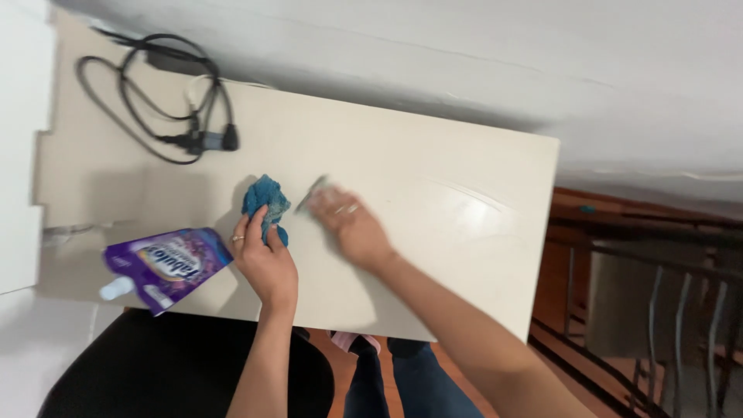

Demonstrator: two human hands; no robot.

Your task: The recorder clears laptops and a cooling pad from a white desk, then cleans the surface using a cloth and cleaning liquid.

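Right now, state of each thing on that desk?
blue cloth: bunched, under the left hand
right hand: blurred, flat on the white desk, small grey item at its fingertips
purple pouch: lying flat, white spout at desk edge
black cable: loosely coiled, far corner

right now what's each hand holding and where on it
The left hand grips the bunched blue cloth by its near end, on the white table. The right hand pinches a small blurred grey thing; where exactly cannot be told.
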